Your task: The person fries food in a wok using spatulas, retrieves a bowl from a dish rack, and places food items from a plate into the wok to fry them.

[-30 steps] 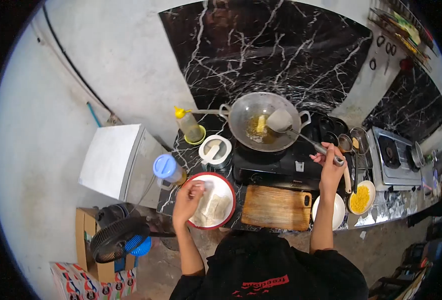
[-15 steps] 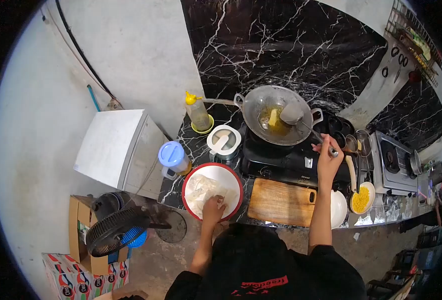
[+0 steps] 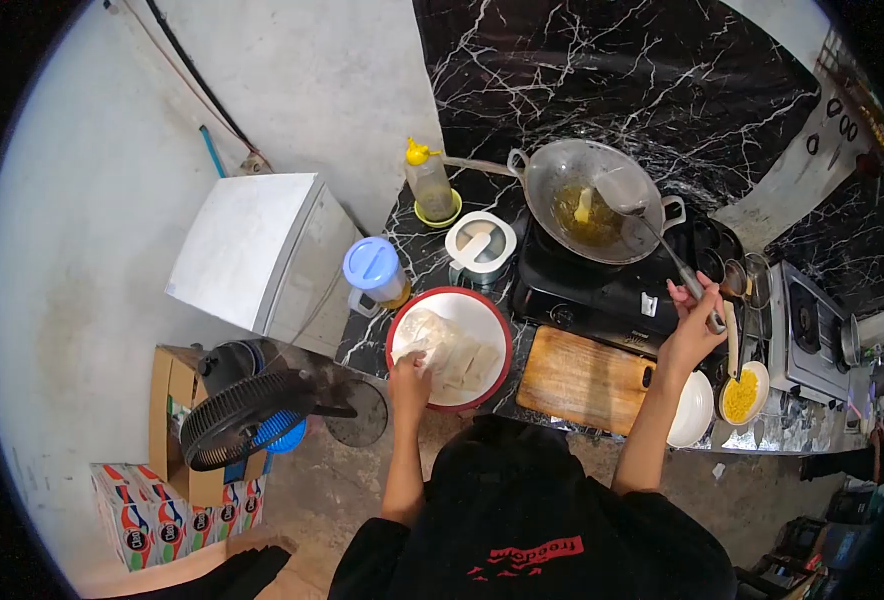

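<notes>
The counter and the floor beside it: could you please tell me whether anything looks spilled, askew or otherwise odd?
A small white scrap lies on the floor by the counter, perhaps dropped; otherwise, no clear spill or damage shows.

There are two stoves, one wok, one spatula, one wooden board and one red-rimmed bowl.

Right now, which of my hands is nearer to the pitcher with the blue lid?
Left. Your left hand is at the red-rimmed bowl, beside the pitcher; your right hand is farther off, holding the spatula near the stove's right side.
</notes>
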Demonstrator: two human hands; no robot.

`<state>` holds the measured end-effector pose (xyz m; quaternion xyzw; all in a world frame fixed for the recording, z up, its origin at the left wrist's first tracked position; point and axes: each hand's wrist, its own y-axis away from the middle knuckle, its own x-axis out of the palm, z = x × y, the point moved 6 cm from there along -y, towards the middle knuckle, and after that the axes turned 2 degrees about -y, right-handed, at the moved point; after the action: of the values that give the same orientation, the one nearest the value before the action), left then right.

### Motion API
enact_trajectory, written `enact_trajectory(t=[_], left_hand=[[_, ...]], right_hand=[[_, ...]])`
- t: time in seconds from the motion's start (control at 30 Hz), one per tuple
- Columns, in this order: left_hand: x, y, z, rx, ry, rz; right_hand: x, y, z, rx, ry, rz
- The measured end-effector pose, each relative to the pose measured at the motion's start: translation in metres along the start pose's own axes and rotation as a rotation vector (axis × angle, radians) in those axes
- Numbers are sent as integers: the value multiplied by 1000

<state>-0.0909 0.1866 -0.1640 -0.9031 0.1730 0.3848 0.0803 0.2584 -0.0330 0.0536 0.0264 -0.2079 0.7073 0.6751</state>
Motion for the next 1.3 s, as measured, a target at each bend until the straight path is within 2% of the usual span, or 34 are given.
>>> enact_trajectory(t=[0.07, 0.1, 0.23, 0.33, 0.47, 0.67, 0.77, 0.9, 1.1, 1.17, 1.3], left_hand=[[-16, -3, -4, 175, -152, -156], [-18, -7, 1, 94, -89, -122], [-24, -14, -13, 17, 47, 32], [-1, -13, -5, 99, 89, 132], [9, -8, -2, 35, 110, 183], [-5, -2, 20, -81, 9, 10], [-17, 7, 24, -170, -29, -15], [-19, 13, 36, -170, -78, 1], [-16, 11, 33, 13, -32, 35], [-17, 10, 13, 182, -214, 24], [-16, 1, -1, 168, -278, 172]], right_hand=[[-1, 1, 5, -14, -10, -13], [-1, 2, 7, -20, -17, -6], [-4, 2, 8, -5, -16, 10], [-5, 2, 5, -2, -29, 17], [-7, 4, 6, 12, -45, 26], [-8, 5, 1, 16, -55, 26], [-8, 4, -2, 20, -53, 28], [-4, 3, -3, 15, -59, 36], [1, 5, 1, 5, -54, 45], [0, 3, 0, 3, -53, 47], [-2, 2, -1, 13, -60, 54]])
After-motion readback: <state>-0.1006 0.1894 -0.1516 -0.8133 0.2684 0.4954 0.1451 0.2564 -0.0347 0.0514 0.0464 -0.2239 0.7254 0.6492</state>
